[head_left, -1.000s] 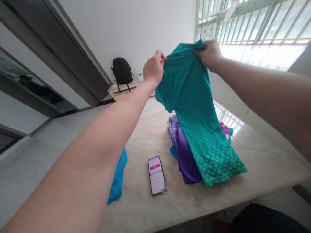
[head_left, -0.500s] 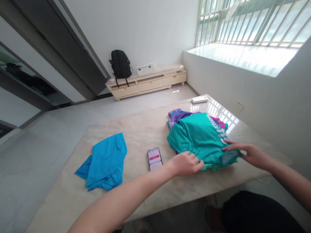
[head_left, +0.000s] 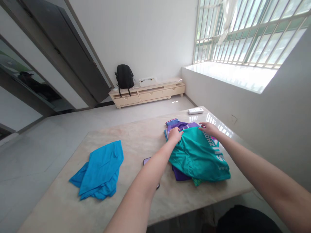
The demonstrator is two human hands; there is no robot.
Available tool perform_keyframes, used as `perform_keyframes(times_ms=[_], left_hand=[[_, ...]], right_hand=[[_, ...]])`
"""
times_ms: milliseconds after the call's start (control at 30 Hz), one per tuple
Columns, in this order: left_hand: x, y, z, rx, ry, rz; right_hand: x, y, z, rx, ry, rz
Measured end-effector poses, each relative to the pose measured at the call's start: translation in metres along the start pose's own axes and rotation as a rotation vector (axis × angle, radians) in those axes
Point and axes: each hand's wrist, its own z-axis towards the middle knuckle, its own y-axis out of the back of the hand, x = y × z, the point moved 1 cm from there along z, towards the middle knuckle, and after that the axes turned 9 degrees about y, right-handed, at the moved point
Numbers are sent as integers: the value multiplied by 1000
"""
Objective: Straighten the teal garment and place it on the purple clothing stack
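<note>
A green shirt [head_left: 196,158] with white lettering lies on top of a pile of clothes on the table. My left hand [head_left: 175,134] is closed on its far left edge, fingers pinching the cloth. At the far right edge, my right hand [head_left: 209,128] also pinches the fabric between thumb and fingers. Purple garments [head_left: 182,125] show from under the shirt at the back, and a dark purple fold peeks out at the front. To the left, a blue garment [head_left: 100,170] lies loosely folded. My left forearm covers most of a phone [head_left: 146,160].
The marble-look table [head_left: 131,142] has a white oblong device [head_left: 195,111] at its far right. Beyond it a low wooden cabinet [head_left: 152,94] stands against the wall, bearing a black backpack [head_left: 124,76]. A barred window [head_left: 247,35] is at the right.
Both hands have moved from the near edge of the green shirt to its far edge and now grip it there. The shirt's near edge lies flatter, and the view has tilted up slightly.
</note>
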Motion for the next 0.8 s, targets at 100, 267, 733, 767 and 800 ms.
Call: perform_keyframes(times_ms=[100, 267, 733, 767, 800], left_hand=[[6, 3, 9, 44, -16, -16], [18, 30, 37, -17, -28, -27], [82, -39, -152, 67, 54, -102], [86, -36, -180, 66, 42, -145], [85, -27, -209, 56, 15, -218]], right_hand=[[-1, -3, 21, 80, -24, -56], [8, 4, 52, 21, -4, -86], [67, -84, -112, -307, 251, 50], [66, -90, -136, -329, 239, 74], [65, -93, -158, -356, 221, 100]])
